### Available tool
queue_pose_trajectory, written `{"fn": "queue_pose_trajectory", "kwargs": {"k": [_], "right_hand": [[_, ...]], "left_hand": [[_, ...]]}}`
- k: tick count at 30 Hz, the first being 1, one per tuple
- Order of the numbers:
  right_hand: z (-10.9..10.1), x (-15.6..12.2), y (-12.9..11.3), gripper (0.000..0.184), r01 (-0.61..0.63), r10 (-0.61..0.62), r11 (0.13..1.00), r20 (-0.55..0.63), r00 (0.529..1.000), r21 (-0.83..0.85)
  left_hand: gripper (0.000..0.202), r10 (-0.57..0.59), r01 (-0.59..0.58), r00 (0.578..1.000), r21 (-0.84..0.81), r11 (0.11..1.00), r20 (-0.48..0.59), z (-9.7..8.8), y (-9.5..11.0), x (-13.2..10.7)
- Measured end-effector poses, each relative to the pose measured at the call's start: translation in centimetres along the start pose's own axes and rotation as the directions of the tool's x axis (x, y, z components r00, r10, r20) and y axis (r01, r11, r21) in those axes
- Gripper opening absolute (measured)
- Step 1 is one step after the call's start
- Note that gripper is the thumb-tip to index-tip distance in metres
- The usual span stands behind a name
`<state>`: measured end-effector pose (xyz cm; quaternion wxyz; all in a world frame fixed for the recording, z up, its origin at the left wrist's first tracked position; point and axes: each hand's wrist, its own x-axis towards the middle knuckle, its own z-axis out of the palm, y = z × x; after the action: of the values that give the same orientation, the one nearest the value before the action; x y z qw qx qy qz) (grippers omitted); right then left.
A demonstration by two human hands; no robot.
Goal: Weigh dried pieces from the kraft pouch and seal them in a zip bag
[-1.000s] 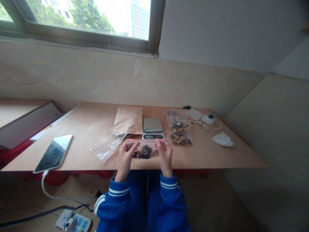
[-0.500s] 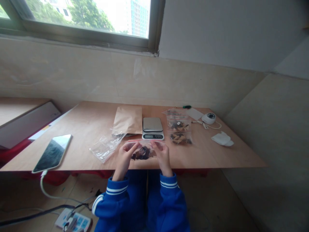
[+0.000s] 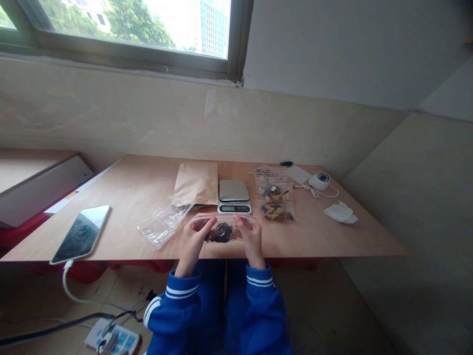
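Between my two hands is a clear zip-lock bag [image 3: 223, 230] with a red strip along its top and dark dried pieces inside. My left hand [image 3: 194, 237] pinches the left part of the strip between thumb and fingers. On the other side my right hand [image 3: 250, 235] grips the strip the same way. Just beyond the bag stands a small digital scale [image 3: 234, 191] with a bare metal plate. Right of the scale lie filled zip-lock bags [image 3: 276, 211] holding brown and dark dried pieces.
A brown paper bag [image 3: 195, 183] lies left of the scale, a crumpled clear bag [image 3: 162, 226] in front of it. A phone [image 3: 81, 234] on a cable rests at the left edge. To the right are a white camera [image 3: 320, 181] and a white tissue [image 3: 340, 212].
My hands have shifted slightly to the right, and the bag's strip now looks straighter between them. The dark pieces inside sit a little differently. Everything else on the table stays put.
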<state>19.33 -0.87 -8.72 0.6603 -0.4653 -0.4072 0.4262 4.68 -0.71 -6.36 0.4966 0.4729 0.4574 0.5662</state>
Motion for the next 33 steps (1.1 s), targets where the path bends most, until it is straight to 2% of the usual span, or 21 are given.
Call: {"fn": "queue_pose_trajectory", "kwargs": {"k": [2,5,9,15,22,33], "right_hand": [[-0.1,0.0,0.0,0.021,-0.039,0.039,0.999,0.026,0.999,0.035],[-0.2,-0.1,-0.5,0.021,-0.036,0.03,0.998,0.127,0.991,0.046],[-0.4,-0.3,-0.9,0.023,-0.012,0.004,0.999,0.229,0.973,0.035],[-0.4,-0.5,-0.2,0.024,-0.031,0.031,1.0,0.225,0.974,-0.006],[-0.3,-0.4,-0.7,0.018,0.033,-0.029,0.999,0.249,0.968,-0.012],[0.3,-0.4,-0.7,0.015,0.155,-0.142,0.985,0.148,0.979,-0.082]], "left_hand": [[0.026,0.002,-0.001,1.0,-0.022,1.0,0.026,-0.2,-0.3,0.0],[0.027,0.011,-0.007,0.998,-0.068,0.998,0.069,-0.5,-0.5,0.1],[0.036,0.013,-0.011,0.993,-0.012,1.0,0.12,-0.5,0.0,0.0],[0.027,0.021,-0.023,0.993,0.022,0.999,0.112,-0.3,0.4,0.0],[0.021,0.031,-0.036,0.99,0.03,0.999,0.136,-0.4,0.2,0.0],[0.025,-0.014,0.012,0.996,0.02,1.0,0.086,-0.1,0.7,-0.3]]}}
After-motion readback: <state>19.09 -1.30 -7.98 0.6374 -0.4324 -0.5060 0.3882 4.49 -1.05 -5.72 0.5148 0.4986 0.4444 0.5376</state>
